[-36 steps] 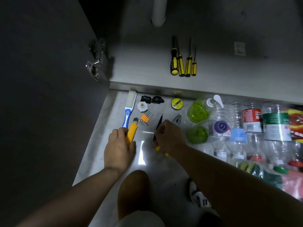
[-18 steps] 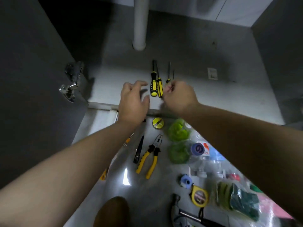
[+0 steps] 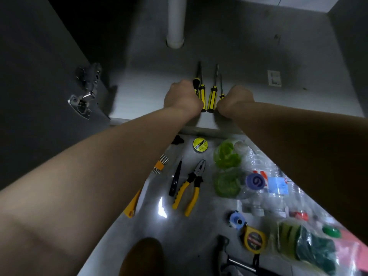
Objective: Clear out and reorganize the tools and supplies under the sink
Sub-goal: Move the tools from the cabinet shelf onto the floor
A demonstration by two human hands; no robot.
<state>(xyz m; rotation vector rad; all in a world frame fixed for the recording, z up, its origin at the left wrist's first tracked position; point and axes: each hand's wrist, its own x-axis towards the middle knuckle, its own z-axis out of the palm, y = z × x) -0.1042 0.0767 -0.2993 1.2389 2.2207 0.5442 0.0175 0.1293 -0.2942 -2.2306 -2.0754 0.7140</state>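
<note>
While both hands sit inside the cabinet on either side of the row of screwdrivers [image 3: 211, 96], the step in hand looks like squaring that row up on the cabinet floor [image 3: 143, 92], and doing it well is mostly a matter of gentle, even pressure. The left hand [image 3: 182, 97] is curled with its grip closed against the leftmost black-and-yellow handle; whether it truly clasps that handle or only presses on it I cannot tell, since the fingers are hidden behind the knuckles. The right hand [image 3: 235, 100] is likewise bunched into a loose fist touching the smallest driver at the right end, and its fingers are hidden too, so its hold is equally uncertain. The four drivers lie side by side with shafts pointing toward the drain pipe [image 3: 175, 22], handles near the front edge. To finish neatly, I would nudge from both sides at once so the handles close up without rolling, then line the butt ends level with the front lip. Round handles roll easily on a smooth panel, so pushing low on the handles rather than on the thin shafts should keep them from fanning out. Outside on the floor, the pliers [image 3: 189, 188], yellow tape roll [image 3: 200, 145], tape measure [image 3: 253, 240] and plastic bottles [image 3: 264, 182] wait their turn, so leaving space beside the drivers seems wise.
</note>
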